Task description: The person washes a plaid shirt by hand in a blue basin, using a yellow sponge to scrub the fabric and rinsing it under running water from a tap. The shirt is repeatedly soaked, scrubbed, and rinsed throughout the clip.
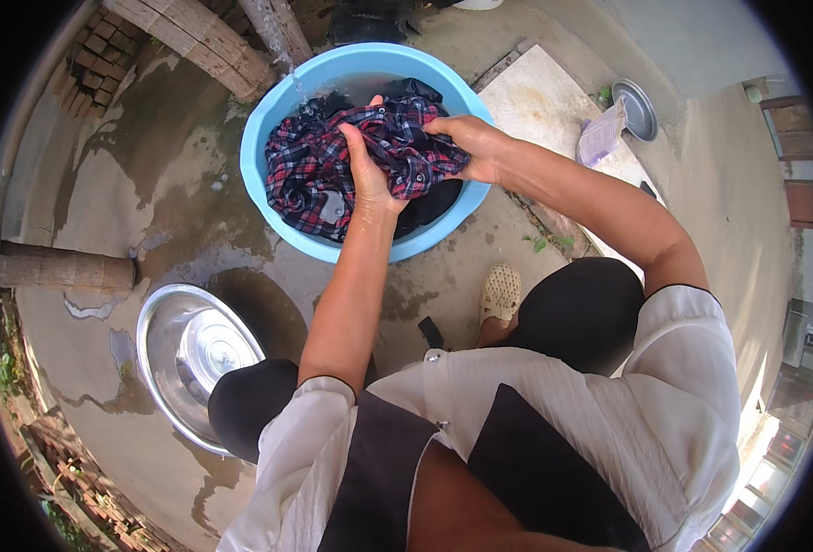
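Note:
A light-blue plastic basin (pixel 258 176) stands on the wet concrete before me, with water and dark cloth in it. Both my hands grip a red, navy and white plaid shirt (pixel 386 134) over the basin. My left hand (pixel 372 176) holds the bunched fabric from below, thumb up. At the right side of the bundle, my right hand (pixel 475 148) pinches a fold of the same shirt. Part of the shirt hangs down into the basin on the left, where a pale label patch (pixel 332 207) shows. Black cloth (pixel 428 209) lies beneath it.
Water (pixel 295 83) runs into the basin at its upper left, beside wooden posts (pixel 199 48). A shiny metal basin (pixel 172 338) tilts by my left knee. On the right, a white slab (pixel 537 90) bears a purple packet (pixel 601 134); a metal lid (pixel 637 110) leans on the wall.

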Demonstrator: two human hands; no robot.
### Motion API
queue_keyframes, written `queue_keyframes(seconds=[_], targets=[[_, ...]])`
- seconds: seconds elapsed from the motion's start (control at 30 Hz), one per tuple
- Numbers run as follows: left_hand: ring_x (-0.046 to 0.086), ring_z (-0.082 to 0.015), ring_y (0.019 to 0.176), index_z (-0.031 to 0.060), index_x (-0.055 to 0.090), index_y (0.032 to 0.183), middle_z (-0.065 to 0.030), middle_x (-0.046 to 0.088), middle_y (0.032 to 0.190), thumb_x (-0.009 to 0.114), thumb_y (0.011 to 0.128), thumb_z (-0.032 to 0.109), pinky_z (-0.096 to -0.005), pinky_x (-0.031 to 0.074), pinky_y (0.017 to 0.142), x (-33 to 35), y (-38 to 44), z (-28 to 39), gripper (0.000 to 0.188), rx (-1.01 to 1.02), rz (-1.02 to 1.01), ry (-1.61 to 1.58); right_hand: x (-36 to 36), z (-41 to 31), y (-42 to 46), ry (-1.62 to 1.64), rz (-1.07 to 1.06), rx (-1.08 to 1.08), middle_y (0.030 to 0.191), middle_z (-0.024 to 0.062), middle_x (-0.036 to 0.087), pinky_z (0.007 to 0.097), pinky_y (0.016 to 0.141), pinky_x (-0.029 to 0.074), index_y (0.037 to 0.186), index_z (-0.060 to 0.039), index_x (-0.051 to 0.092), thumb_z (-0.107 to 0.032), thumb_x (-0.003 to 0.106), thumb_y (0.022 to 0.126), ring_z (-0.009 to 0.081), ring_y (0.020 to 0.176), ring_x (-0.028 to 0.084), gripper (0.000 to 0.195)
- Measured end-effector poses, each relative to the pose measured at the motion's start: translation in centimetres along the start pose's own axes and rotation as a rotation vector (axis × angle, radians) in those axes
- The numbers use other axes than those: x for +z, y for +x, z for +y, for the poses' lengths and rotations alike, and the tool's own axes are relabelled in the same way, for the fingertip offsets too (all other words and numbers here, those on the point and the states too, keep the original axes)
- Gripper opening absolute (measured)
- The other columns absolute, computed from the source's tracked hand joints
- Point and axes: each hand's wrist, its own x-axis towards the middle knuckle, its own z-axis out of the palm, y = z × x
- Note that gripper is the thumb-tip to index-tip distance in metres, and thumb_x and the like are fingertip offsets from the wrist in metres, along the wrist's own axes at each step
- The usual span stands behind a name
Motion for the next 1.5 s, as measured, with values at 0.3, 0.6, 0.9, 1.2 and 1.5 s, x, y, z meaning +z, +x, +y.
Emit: queue_keyframes(seconds=[0.3, 0.6, 0.9, 1.2, 1.5], targets=[[0.046, -0.0336, 0.118, 0.0079, 0.043, 0.129, -0.0146, 0.048, 0.129, 0.027, 0.096, 0.043, -0.0534, 0.034, 0.100, 1.1, 0.7, -0.6, 0.051, -0.353, 0.466, 0.036, -9.6, -1.1, -2.6, -0.258, -0.134, -0.282, 0.131, 0.0185, 0.040, 0.0431, 0.083, 0.052, 0.129, -0.0049, 0.038, -0.042, 0.060, 0.084, 0.0331, 0.107, 0.054, 0.062], [0.038, -0.0395, 0.123, 0.0084, 0.035, 0.134, -0.0193, 0.043, 0.131, 0.027, 0.092, 0.058, -0.0609, 0.026, 0.101, 1.8, 0.8, -0.9, 0.066, -0.329, 0.506, 0.172, -35.4, 9.4, -7.4, -1.344, 0.963, -0.171, 0.097, 0.0122, 0.064, 0.0389, 0.078, 0.048, 0.101, -0.0105, 0.059, -0.027, 0.065, 0.078, 0.0285, 0.091, 0.062, 0.029], [0.040, -0.0349, 0.121, 0.0100, 0.045, 0.128, -0.0105, 0.049, 0.128, 0.025, 0.086, 0.066, -0.0611, 0.025, 0.100, 3.0, 0.5, 0.3, 0.073, -0.191, 0.345, 0.163, -35.7, 12.6, -3.6, -1.604, 0.893, 0.039, 0.108, 0.0142, 0.058, 0.0437, 0.081, 0.049, 0.115, -0.0117, 0.049, -0.026, 0.068, 0.072, 0.0349, 0.100, 0.056, 0.050], [0.046, -0.0305, 0.117, 0.0120, 0.048, 0.125, -0.0062, 0.053, 0.124, 0.028, 0.089, 0.061, -0.0549, 0.028, 0.101, 1.9, 0.4, 2.0, 0.064, -0.108, 0.170, 0.089, -36.3, 11.5, -1.4, -1.638, 0.907, 0.044, 0.100, 0.0169, 0.061, 0.0427, 0.078, 0.050, 0.110, -0.0045, 0.045, -0.031, 0.071, 0.066, 0.0326, 0.094, 0.060, 0.058], [0.047, -0.0324, 0.115, 0.0110, 0.048, 0.123, -0.0117, 0.051, 0.123, 0.044, 0.089, 0.048, -0.0576, 0.033, 0.097, 2.4, 0.0, 2.5, 0.050, -0.181, 0.308, -0.055, -24.6, 1.7, -2.5, -0.981, 0.804, -0.873, 0.105, 0.0190, 0.058, 0.0353, 0.085, 0.045, 0.136, -0.0039, 0.027, -0.032, 0.062, 0.079, 0.0300, 0.096, 0.059, 0.073]])
